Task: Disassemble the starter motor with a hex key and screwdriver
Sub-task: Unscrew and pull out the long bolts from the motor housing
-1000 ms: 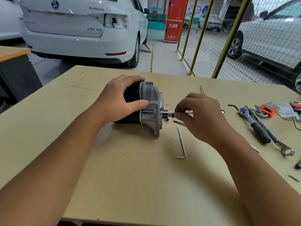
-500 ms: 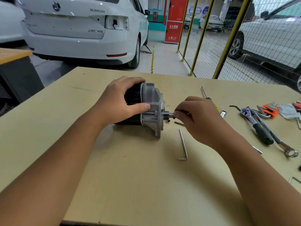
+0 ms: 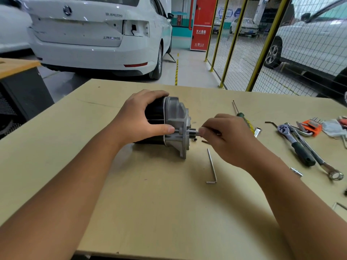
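The counter [image 3: 150,212] is carrying the starter motor [image 3: 169,122] near its centre, lying on its side. The motor's long axis is running from 9 o'clock to 3 o'clock, black cylindrical body toward 9, grey cast housing toward 3, with the short shaft end projecting toward 3 o'clock.

The left hand [image 3: 139,119] is lying over the black body from the 9 o'clock side, fingers curling across the top and the thumb pressing against the housing flange, gripping the motor. The right hand [image 3: 227,137] is sitting just beside the housing at the motor's 3 o'clock, fingers curled, thumb and forefinger pinching a slim metal piece [image 3: 197,130] at the shaft end; whether that piece is a tool or a fastener cannot be told.

A loose hex key [image 3: 211,166] is lying on the counter at 5 o'clock from the motor, its long leg running roughly 12 to 6, short leg toward the near edge. A screwdriver [image 3: 242,117] is lying beyond the right hand, at 2 o'clock from the motor. A ratchet wrench [image 3: 294,143] and an orange hex key set [image 3: 311,126] are lying well apart toward 3 o'clock.
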A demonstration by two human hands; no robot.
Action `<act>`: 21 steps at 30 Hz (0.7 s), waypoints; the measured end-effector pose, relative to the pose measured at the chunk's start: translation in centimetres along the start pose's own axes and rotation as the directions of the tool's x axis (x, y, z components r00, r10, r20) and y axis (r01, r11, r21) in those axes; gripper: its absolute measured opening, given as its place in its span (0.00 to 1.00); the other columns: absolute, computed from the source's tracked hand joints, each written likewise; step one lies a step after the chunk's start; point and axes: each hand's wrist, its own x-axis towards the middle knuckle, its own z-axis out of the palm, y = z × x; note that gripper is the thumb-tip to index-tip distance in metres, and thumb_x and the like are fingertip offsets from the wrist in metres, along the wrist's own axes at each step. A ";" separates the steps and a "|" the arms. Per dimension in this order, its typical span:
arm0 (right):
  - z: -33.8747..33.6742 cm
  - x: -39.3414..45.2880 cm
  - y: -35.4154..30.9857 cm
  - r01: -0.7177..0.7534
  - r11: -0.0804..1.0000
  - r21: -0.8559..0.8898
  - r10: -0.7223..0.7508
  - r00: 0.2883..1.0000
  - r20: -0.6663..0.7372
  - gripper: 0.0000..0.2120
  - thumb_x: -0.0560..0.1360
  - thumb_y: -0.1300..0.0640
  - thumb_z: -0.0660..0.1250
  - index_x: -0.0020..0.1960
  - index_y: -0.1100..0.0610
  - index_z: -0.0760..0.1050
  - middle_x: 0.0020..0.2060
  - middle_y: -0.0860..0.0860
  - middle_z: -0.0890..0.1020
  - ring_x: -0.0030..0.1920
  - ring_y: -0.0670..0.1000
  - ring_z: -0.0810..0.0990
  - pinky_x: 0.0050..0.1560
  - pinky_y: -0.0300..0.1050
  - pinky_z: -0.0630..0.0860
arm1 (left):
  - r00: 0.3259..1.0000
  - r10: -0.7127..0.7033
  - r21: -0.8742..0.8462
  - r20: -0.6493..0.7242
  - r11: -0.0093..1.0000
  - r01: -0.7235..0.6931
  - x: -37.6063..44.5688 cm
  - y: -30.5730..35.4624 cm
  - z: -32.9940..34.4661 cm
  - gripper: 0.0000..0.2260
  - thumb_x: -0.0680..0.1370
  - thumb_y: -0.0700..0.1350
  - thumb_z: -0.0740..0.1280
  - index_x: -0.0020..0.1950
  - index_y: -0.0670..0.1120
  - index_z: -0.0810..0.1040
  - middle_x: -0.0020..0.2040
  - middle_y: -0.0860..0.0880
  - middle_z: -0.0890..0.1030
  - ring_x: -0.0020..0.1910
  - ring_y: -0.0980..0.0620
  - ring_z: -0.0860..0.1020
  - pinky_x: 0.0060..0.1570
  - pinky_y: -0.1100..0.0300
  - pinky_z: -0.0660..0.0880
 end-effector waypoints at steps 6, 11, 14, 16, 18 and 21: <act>-0.1 0.1 0.1 -0.013 0.998 -0.065 0.012 1.000 -0.014 0.06 0.77 0.53 0.71 0.45 0.54 0.84 0.38 0.45 0.78 0.42 0.50 0.76 0.45 0.42 0.71 | 0.999 -0.002 -0.004 -0.041 1.000 0.002 0.0 0.0 0.4 0.32 0.69 0.61 0.74 0.72 0.54 0.76 0.64 0.54 0.78 0.65 0.50 0.75 0.69 0.47 0.72; -0.5 0.0 -0.1 0.030 0.994 -0.101 -0.031 0.999 -0.007 0.05 0.73 0.51 0.76 0.42 0.49 0.80 0.38 0.40 0.77 0.40 0.46 0.74 0.43 0.47 0.71 | 0.999 -0.014 0.012 -0.035 1.000 0.014 0.1 0.1 0.2 0.33 0.69 0.61 0.74 0.72 0.54 0.76 0.64 0.53 0.78 0.65 0.49 0.75 0.68 0.47 0.72; -0.2 0.0 0.2 0.043 0.998 -0.041 -0.043 0.999 0.018 0.06 0.74 0.53 0.75 0.42 0.50 0.78 0.36 0.43 0.77 0.37 0.41 0.74 0.37 0.38 0.66 | 1.000 -0.010 0.023 -0.025 1.000 0.010 0.2 0.1 0.2 0.34 0.68 0.61 0.75 0.73 0.55 0.75 0.64 0.52 0.78 0.65 0.49 0.75 0.68 0.47 0.72; -0.1 0.0 0.2 0.028 1.000 -0.007 -0.028 1.000 -0.003 0.04 0.76 0.53 0.73 0.43 0.49 0.79 0.36 0.43 0.77 0.38 0.40 0.74 0.37 0.32 0.64 | 1.000 -0.013 0.022 -0.021 1.000 0.013 0.1 0.1 0.1 0.35 0.67 0.61 0.75 0.73 0.55 0.75 0.65 0.52 0.78 0.65 0.49 0.75 0.68 0.46 0.72; -0.1 0.0 0.1 0.017 1.000 0.004 -0.017 1.000 -0.016 0.04 0.78 0.55 0.70 0.45 0.52 0.82 0.36 0.44 0.75 0.38 0.41 0.74 0.39 0.30 0.63 | 1.000 -0.015 0.023 -0.018 1.000 0.016 0.1 0.1 0.1 0.35 0.67 0.61 0.75 0.73 0.55 0.75 0.65 0.52 0.78 0.66 0.48 0.75 0.69 0.46 0.72; -0.2 0.1 -0.1 -0.003 0.999 -0.043 0.003 1.000 0.011 0.06 0.79 0.57 0.69 0.47 0.57 0.84 0.38 0.48 0.76 0.38 0.46 0.73 0.39 0.28 0.63 | 1.000 -0.011 0.023 -0.020 1.000 0.012 0.1 0.1 0.2 0.35 0.68 0.62 0.75 0.73 0.55 0.75 0.65 0.53 0.78 0.66 0.49 0.75 0.69 0.46 0.72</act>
